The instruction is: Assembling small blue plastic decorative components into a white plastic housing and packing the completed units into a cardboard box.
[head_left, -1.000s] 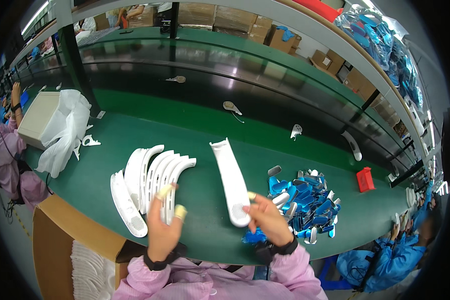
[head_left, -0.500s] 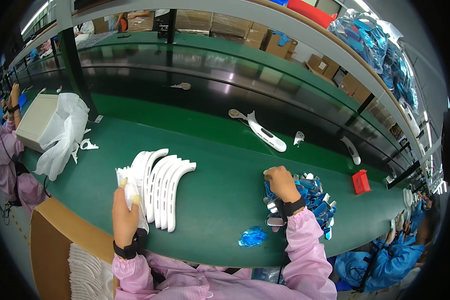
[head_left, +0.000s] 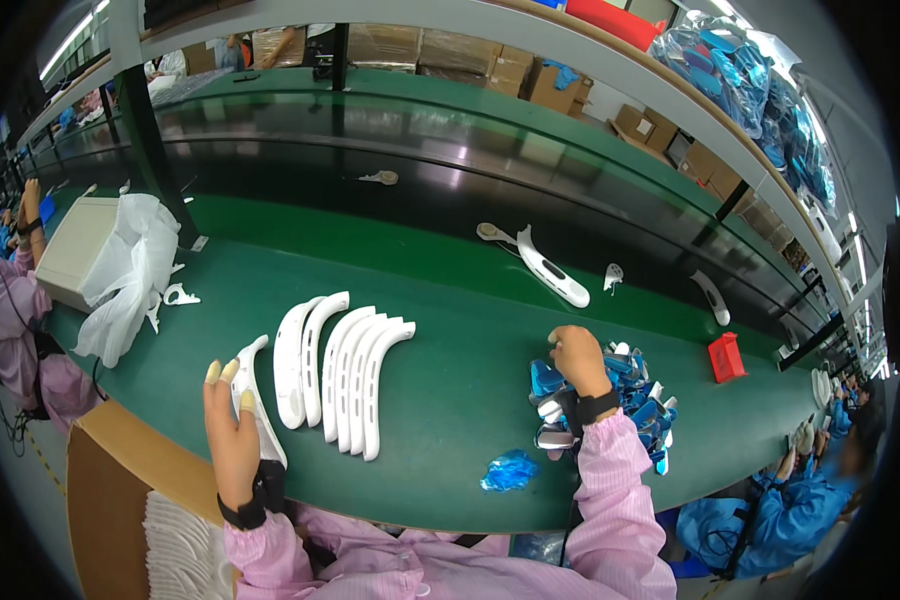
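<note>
Several white curved plastic shells (head_left: 345, 375) lie side by side on the green bench (head_left: 450, 420). My left hand (head_left: 232, 430), with yellow finger covers, grips one more white shell (head_left: 260, 415) at the left end of that row. At the right, my right hand (head_left: 577, 358) has its fingers curled down into a heap of blue-wrapped parts (head_left: 635, 395); what it grips is hidden. A long white handle-shaped piece (head_left: 550, 272) lies on the dark conveyor belt beyond.
A crumpled blue film (head_left: 510, 470) lies near the bench's front edge. A red box (head_left: 726, 357) stands at right, a white box with a plastic bag (head_left: 120, 270) at left. A cardboard box of white parts (head_left: 175, 545) sits below. Other workers sit at both sides.
My right hand let go of the long white piece, which now lies on the belt, and moved into the blue heap. My left hand shifted left onto the end shell.
</note>
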The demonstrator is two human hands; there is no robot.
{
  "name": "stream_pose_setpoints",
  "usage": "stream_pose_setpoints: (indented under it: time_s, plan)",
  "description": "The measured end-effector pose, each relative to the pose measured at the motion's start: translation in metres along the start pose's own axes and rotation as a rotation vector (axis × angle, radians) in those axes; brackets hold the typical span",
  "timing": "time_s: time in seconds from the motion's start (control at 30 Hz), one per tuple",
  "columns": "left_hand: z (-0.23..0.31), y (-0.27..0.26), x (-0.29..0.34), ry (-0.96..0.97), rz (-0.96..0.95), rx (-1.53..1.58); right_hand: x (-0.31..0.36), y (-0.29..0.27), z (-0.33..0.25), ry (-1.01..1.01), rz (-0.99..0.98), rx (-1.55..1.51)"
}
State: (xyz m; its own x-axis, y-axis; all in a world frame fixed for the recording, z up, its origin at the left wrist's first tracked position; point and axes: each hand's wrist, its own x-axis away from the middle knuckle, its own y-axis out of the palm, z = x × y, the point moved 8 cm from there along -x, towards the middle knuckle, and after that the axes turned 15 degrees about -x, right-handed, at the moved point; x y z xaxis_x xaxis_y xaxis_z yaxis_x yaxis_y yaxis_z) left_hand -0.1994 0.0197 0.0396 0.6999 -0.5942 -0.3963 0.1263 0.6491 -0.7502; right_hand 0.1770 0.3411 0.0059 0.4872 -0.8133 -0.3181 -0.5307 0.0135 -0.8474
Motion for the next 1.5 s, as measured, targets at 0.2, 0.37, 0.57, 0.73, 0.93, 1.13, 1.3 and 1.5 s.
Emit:
stream_pose_setpoints:
  time_s: [0.2,0.37,0.57,0.73,0.93,1.13,1.3,1.5]
  plan:
    - [0.097,0.012,0.04,0.087,-0.351,0.434,0.021,-0.052,-0.107,-0.174,0.196,-0.475]
    - [0.171,0.053,0.079,0.471,-0.361,0.441,0.072,-0.046,-0.174,-0.094,0.105,-0.778]
    - [0.175,0.067,0.096,0.452,-0.479,0.557,0.104,-0.028,-0.181,0.005,-0.007,-1.004]
    - [0.171,0.069,0.099,0.45,-0.567,0.655,0.112,-0.013,-0.173,0.06,-0.22,-1.115]
    - [0.17,0.067,0.102,0.509,-0.66,0.676,0.117,0.009,-0.168,0.219,-0.44,-1.395]
    - [0.17,0.063,0.092,0.456,-0.719,0.738,0.127,-0.002,-0.112,0.409,0.141,-1.249]
    - [0.15,0.089,0.104,0.13,-0.922,0.939,0.135,-0.037,-0.138,-0.145,0.147,-0.485]
    - [0.151,0.091,0.104,0.09,-0.909,0.942,0.143,-0.016,-0.148,-0.14,-0.313,-0.224]
